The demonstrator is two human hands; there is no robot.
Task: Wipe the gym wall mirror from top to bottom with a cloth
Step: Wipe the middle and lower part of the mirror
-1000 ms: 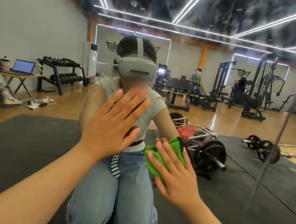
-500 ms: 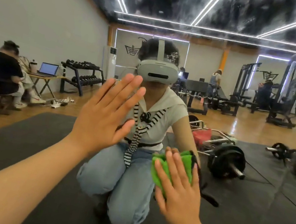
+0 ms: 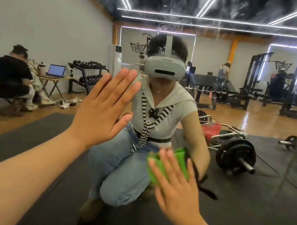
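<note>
The wall mirror point(image 3: 244, 215) fills the whole view and reflects the gym and me crouching in front of it. My left hand point(image 3: 102, 113) is pressed flat on the glass with fingers spread, holding nothing. My right hand point(image 3: 174, 186) presses a folded green cloth point(image 3: 180, 162) flat against the lower part of the mirror, to the right of the left hand. The fingers cover most of the cloth, and only its upper edge and right side show. Faint streaks mark the glass near the top.
In the reflection, a loaded barbell point(image 3: 236, 155) and a red item lie on the black floor mat behind me. A seated person point(image 3: 11, 79) is at a small table with a laptop point(image 3: 56, 70) on the left. Dumbbell racks and weight machines stand farther back.
My view has shifted right and lower along the mirror. The right hand with the cloth has slid slightly down the glass, while the left hand stays flat on it.
</note>
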